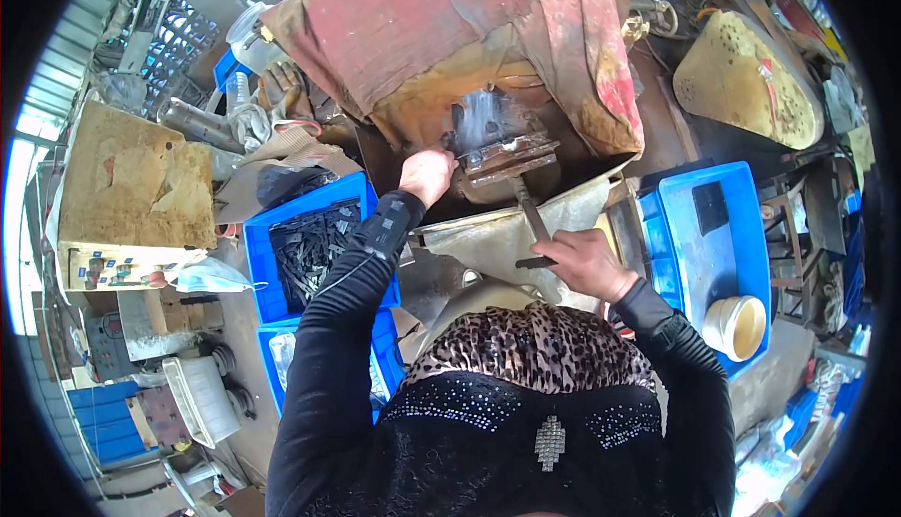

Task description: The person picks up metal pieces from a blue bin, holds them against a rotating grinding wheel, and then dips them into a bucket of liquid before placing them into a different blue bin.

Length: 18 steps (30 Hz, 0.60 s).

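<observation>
A metal clamping fixture [510, 159] sits in the recess of a cloth-draped machine ahead of me, with a wet, whitish patch behind its jaw. My left hand [429, 176] is at the fixture's left side, fingers curled in; what they hold, if anything, is hidden. From the fixture's front a metal bar [531, 209] slopes toward me. My right hand [589, 266] is closed around its near end. A short dark piece [536, 262] sticks out to the left beside those fingers; whether it belongs to the bar I cannot tell.
Red stained cloth [422, 29] covers the machine. At left stands a blue bin [253, 264] of dark strips, another blue bin [266, 353] nearer me. A blue tub [662, 235] at right holds a cream bucket [735, 327]. A stained box [136, 174] stands far left.
</observation>
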Tool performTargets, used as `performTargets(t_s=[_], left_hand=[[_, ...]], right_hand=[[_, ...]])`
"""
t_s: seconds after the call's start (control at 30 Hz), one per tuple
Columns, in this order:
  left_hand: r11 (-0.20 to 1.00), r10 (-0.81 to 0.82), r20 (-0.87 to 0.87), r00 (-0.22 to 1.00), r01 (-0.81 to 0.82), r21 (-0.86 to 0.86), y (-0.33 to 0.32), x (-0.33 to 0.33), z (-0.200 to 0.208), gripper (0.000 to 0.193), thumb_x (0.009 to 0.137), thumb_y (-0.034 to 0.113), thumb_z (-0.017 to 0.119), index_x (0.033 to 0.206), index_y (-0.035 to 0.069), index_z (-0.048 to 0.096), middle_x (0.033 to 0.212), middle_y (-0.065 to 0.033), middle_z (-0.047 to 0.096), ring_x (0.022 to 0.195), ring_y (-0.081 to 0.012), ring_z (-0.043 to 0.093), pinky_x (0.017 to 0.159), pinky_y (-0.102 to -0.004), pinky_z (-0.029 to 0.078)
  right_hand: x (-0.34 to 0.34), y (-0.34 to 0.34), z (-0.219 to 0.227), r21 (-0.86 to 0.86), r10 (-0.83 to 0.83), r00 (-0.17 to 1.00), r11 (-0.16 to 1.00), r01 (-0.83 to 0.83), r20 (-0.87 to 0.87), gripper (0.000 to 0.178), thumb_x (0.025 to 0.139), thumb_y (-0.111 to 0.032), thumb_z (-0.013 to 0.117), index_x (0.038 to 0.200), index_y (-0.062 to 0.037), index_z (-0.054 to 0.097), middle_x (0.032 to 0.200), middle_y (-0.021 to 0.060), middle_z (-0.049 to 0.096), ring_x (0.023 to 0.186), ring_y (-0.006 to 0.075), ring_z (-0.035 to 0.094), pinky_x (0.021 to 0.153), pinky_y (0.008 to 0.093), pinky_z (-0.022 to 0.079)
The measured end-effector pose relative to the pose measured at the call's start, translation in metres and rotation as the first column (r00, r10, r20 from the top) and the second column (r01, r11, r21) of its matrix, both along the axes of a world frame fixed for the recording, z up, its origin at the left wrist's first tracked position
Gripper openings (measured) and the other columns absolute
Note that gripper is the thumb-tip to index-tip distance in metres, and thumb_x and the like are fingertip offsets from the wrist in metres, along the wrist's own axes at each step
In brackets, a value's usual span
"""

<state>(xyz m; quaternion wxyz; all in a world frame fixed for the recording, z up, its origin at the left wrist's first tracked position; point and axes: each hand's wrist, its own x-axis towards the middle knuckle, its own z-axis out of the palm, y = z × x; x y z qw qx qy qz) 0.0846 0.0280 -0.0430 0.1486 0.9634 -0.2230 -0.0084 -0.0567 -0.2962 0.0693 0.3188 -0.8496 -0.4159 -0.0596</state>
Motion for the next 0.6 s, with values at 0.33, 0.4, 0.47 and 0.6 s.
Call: performTargets(t_s=[0.33,0.4,0.47,0.6], left_hand=[[0.999,-0.04,-0.009,0.999,0.04,-0.018,-0.01,0.001,-0.03,0.018,0.084,0.02,0.058,0.07,0.009,0.061,0.069,-0.0126,0.062,0.07,-0.033,0.062,0.063,-0.0435,0.05],[0.995,0.099,0.14,0.985,-0.097,-0.025,-0.019,-0.015,-0.003,0.02,0.086,0.023,0.059,0.071,0.009,0.062,0.072,-0.0126,0.063,0.071,-0.0331,0.063,0.064,-0.0444,0.051],[0.987,0.159,0.344,0.925,-0.15,-0.053,-0.034,-0.031,0.032,0.022,0.088,0.024,0.058,0.073,0.008,0.061,0.074,-0.0125,0.063,0.072,-0.033,0.063,0.064,-0.0449,0.051],[0.995,0.046,0.451,0.891,-0.083,0.062,-0.073,-0.051,0.085,0.019,0.088,0.02,0.059,0.073,0.009,0.059,0.069,-0.0092,0.058,0.066,-0.0273,0.063,0.057,-0.039,0.05]], right_hand=[[0.006,-0.004,-0.012,0.242,-0.071,0.777,0.929,0.28,-0.626,0.027,0.088,-0.024,0.071,0.103,-0.0022,0.067,0.087,0.0057,0.07,0.07,0.0198,0.065,0.068,0.0322,0.052],[0.028,-0.003,-0.008,0.204,-0.235,0.642,0.822,0.532,-0.73,0.027,0.094,-0.028,0.065,0.1,-0.0009,0.065,0.076,-0.0009,0.063,0.069,0.0095,0.059,0.066,0.0283,0.05],[0.056,-0.002,-0.003,0.262,0.02,0.358,0.721,0.642,-0.933,0.024,0.094,-0.029,0.065,0.097,-0.0061,0.06,0.073,-0.0004,0.057,0.073,0.0104,0.059,0.066,0.029,0.049],[0.09,0.028,-0.003,0.345,0.376,0.169,0.474,0.81,-0.911,0.02,0.094,-0.026,0.064,0.098,-0.0071,0.057,0.084,0.0044,0.06,0.081,0.017,0.063,0.068,0.0331,0.051]])
